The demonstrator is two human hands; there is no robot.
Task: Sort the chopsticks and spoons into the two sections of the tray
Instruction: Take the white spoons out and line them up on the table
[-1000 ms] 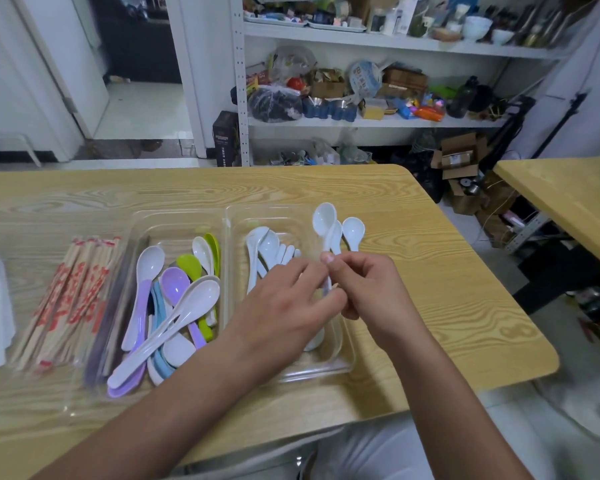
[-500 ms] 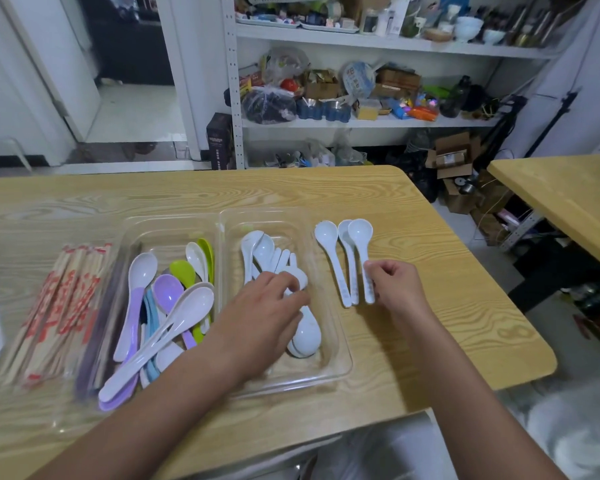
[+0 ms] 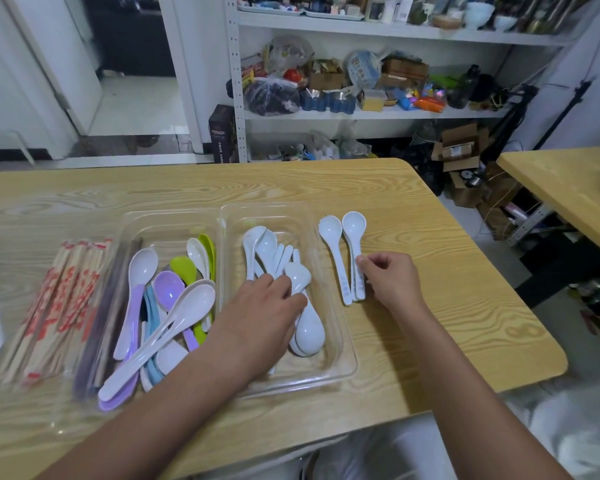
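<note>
- A wooden table (image 3: 430, 341) stands in front of a cluttered shelf (image 3: 361, 114).
- The loose spoons (image 3: 340, 265), white ones, lie on the bare table just outside the tray (image 3: 347, 362), at its 3 o'clock side. How many there are is hard to tell.
- Their long axis runs from 12 to 6, with the bowls at 12 and the handle ends at 6, almost parallel to the tray's right wall.
- The right hand (image 3: 392, 282) sits at 3 o'clock of the handles. Its fingers are curled and the fingertips (image 3: 361, 263) pinch the handles' lower half.
- This hand is clearly the nearer one. The next move is probably a short carry toward 9 o'clock, over the tray wall.
- In the right section, at 9 o'clock of the loose ones, white spoons (image 3: 267, 247) lie along the same axis.
- The left hand (image 3: 257, 313) rests on that pile with bent fingers. I cannot tell whether it grips any spoon.
- The left section holds coloured spoons (image 3: 167, 292) in a loose heap.
- The chopsticks (image 3: 59, 299) lie on the table at 9 o'clock of the tray, outside it and touched by neither hand.
</note>
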